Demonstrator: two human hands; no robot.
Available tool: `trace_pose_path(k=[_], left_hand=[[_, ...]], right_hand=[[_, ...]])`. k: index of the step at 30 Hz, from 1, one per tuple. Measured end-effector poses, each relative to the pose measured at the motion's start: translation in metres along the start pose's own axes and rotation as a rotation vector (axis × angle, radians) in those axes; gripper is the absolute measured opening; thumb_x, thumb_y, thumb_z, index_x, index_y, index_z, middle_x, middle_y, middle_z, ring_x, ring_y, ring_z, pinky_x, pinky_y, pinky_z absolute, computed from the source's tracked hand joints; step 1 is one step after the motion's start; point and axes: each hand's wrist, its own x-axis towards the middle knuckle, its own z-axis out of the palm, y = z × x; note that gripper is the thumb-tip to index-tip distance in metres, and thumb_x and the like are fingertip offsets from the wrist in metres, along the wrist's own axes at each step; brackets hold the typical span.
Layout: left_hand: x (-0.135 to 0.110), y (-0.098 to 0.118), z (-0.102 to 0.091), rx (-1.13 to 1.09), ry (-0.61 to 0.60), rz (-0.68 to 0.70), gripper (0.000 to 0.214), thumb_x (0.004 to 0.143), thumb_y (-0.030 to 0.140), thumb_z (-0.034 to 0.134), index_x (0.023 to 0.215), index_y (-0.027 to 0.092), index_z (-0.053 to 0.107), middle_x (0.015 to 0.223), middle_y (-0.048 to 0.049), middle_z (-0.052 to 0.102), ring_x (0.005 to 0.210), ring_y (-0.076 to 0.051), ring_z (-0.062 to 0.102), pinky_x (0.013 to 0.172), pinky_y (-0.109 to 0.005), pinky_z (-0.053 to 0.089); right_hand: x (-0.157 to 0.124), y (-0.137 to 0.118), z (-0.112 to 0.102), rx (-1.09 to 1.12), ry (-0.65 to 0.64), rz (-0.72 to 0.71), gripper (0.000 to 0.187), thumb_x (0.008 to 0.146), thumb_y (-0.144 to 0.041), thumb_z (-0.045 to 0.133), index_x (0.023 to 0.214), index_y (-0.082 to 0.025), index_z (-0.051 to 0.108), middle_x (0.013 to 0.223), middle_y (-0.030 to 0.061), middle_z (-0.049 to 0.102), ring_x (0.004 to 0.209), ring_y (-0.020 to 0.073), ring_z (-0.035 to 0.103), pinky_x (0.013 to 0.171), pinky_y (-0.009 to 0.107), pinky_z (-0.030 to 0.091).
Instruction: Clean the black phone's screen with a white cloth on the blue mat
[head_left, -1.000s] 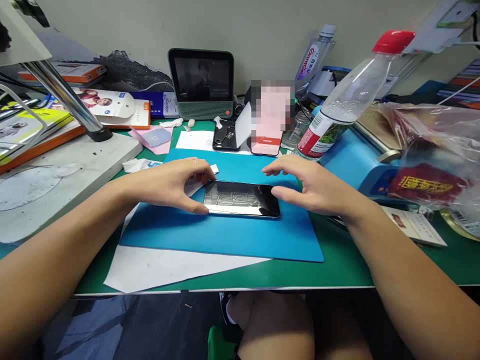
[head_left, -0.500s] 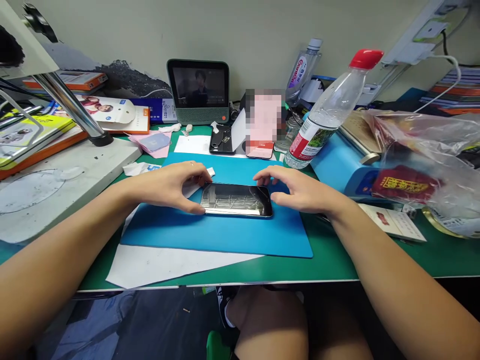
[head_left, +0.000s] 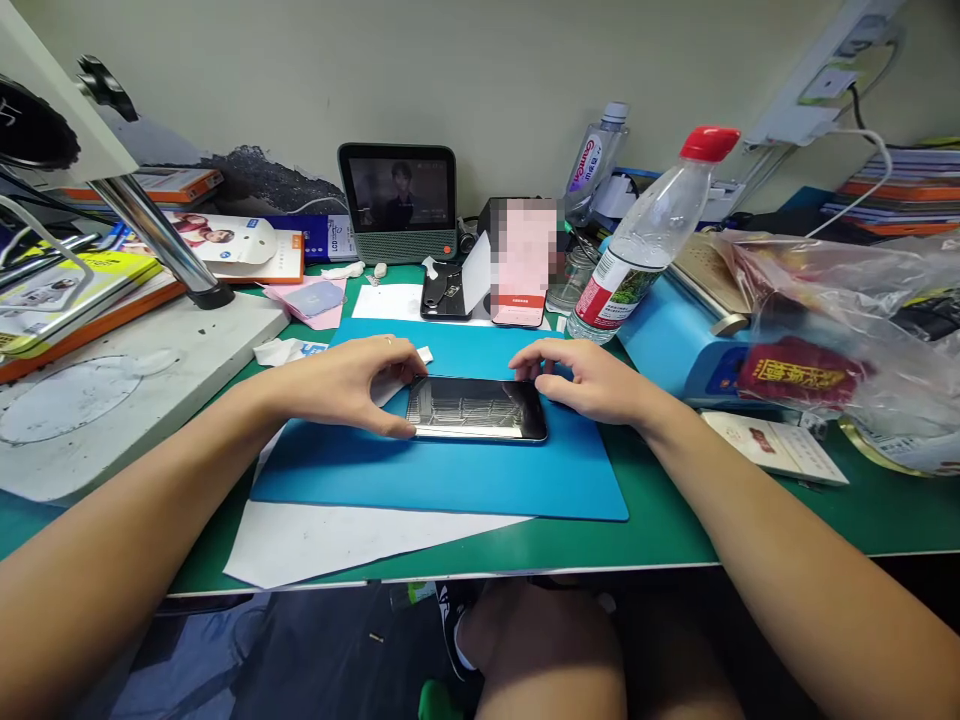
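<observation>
A smartphone (head_left: 476, 410) with a dark, reflective screen lies face up and lengthwise on a blue mat (head_left: 450, 485). My left hand (head_left: 360, 385) holds its left end, the thumb at the near corner and the fingers at the far corner. At the far right corner, my right hand (head_left: 585, 378) has its thumb against the phone and its bent fingers along the far edge. Those fingertips are partly hidden. White paper (head_left: 322, 540) sticks out from under the mat's near side.
Behind the mat are a second phone (head_left: 519, 308), a black phone part (head_left: 444, 295) and a smart display (head_left: 401, 205). A red-capped bottle (head_left: 645, 240) leans at the right, beside a plastic bag (head_left: 862, 310). A white lamp base (head_left: 112, 410) stands left.
My right thumb has moved inward to the phone's far right corner, closer to the fingers. My left hand keeps its hold. The whole view has shifted slightly.
</observation>
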Motion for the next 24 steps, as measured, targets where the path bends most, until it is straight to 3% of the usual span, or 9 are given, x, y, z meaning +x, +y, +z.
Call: trace_pose_path(k=[18,24], left_hand=[[0.0002,-0.0023,0.0009,-0.005,0.012,0.011,0.063,0.074,0.062,0.076,0.121,0.022,0.066,0.118,-0.0067,0.067,0.106,-0.027,0.063,0.090,-0.033,0.051],[0.0013,-0.0002,-0.0025,-0.045,-0.002,-0.003,0.061,0.080,0.065,0.070,0.123,0.022,0.069,0.119,-0.0072,0.068,0.106,-0.027,0.064,0.090,-0.035,0.051]], right_hand=[[-0.0011,0.0010,-0.0021,0.012,0.007,0.002,0.028,0.089,-0.030,0.057,0.108,-0.021,0.075,0.103,0.0062,0.080,0.091,0.0247,0.073,0.083,0.038,0.056],[-0.0016,0.0000,-0.0040,0.031,-0.002,0.027,0.040,0.098,-0.051,0.052,0.114,-0.021,0.075,0.110,0.0080,0.080,0.102,0.0289,0.072,0.090,0.041,0.053]])
